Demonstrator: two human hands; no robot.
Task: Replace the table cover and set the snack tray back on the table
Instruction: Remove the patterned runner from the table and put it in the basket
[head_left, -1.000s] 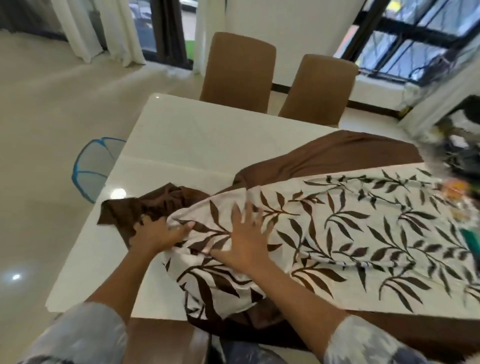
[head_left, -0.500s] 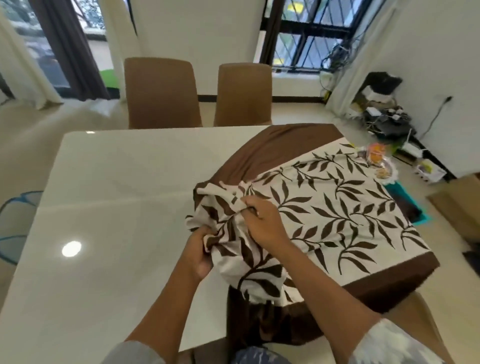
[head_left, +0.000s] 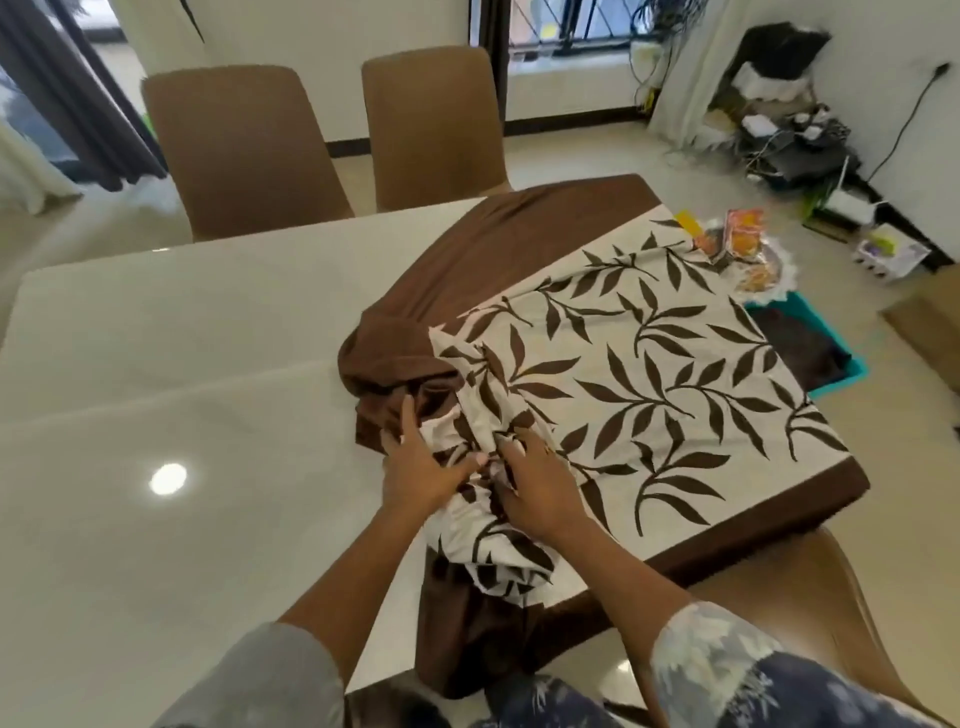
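Left hand (head_left: 423, 470) presses almost flat on the bunched table cover (head_left: 649, 374); right hand (head_left: 537, 491) curls its fingers into the folds. Head view: the cover drapes the counter's (head_left: 182, 338) right end. Snack tray (head_left: 748, 254) sits beyond the counter's far right corner. The cloth looks soft, light and probably slippery, and is best gripped at the brown hem.

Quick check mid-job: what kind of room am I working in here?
Most likely a home dining room: a glossy white dining table partly under a leaf-print table cover, two brown upholstered chairs at it, and household cables by the wall.
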